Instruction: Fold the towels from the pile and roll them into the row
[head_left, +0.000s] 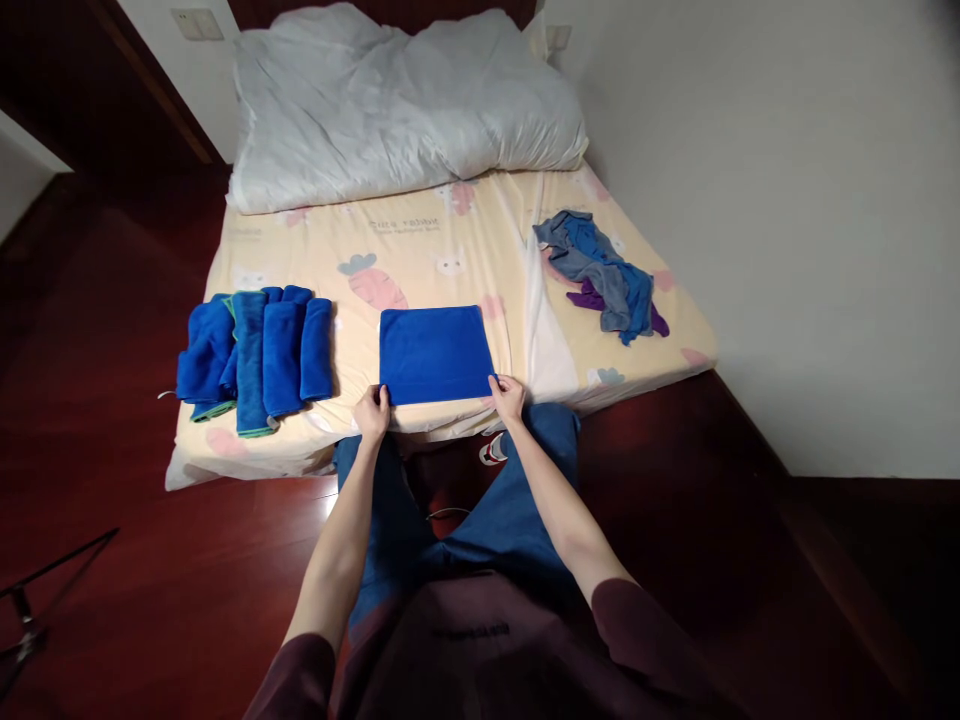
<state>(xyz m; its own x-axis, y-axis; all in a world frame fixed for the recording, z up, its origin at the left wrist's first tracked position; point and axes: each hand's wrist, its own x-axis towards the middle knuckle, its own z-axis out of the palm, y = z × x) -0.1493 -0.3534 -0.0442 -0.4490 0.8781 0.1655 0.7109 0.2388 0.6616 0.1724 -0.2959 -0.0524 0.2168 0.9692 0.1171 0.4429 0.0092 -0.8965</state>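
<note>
Lying flat, blue cloth point(436, 352), rectangular, smooth; left grip point(371, 413) and right grip point(509, 398) pinching near corners.

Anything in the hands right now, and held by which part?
The flat blue cloth: the left hand pinches its near left corner, the right hand its near right corner.

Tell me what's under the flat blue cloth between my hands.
The blue cloth lies on the patterned sheet, which shows around its edges; whatever is directly beneath is covered, so I can't tell.
</note>
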